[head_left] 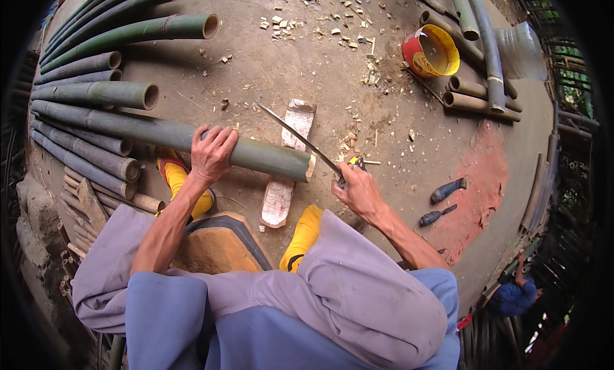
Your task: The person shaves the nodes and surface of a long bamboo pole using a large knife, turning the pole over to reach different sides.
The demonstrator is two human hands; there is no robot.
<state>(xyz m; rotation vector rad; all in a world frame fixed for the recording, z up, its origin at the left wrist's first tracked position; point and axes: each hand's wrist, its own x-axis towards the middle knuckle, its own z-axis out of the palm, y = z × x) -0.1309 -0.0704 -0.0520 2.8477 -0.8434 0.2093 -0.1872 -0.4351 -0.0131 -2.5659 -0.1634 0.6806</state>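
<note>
My left hand (213,154) is wrapped over a thick green bamboo pole (268,157), which slopes down slightly to the right. Near its pale cut end, the pole lies across a whitish wooden block (279,200). My right hand (359,192) is closed on the handle of a long, narrow blade (297,136). That blade points up and to the left, passing close to the pole's cut end; contact between them is unclear. Whether it is a saw or a knife does not show.
More green bamboo poles (134,95) lie at the left. A red and yellow bucket (430,51) stands upper right near other bamboo lengths (481,108). Two dark-handled tools (448,189) lie at the right. Wood chips (281,28) litter the floor. Another person (515,298) is lower right.
</note>
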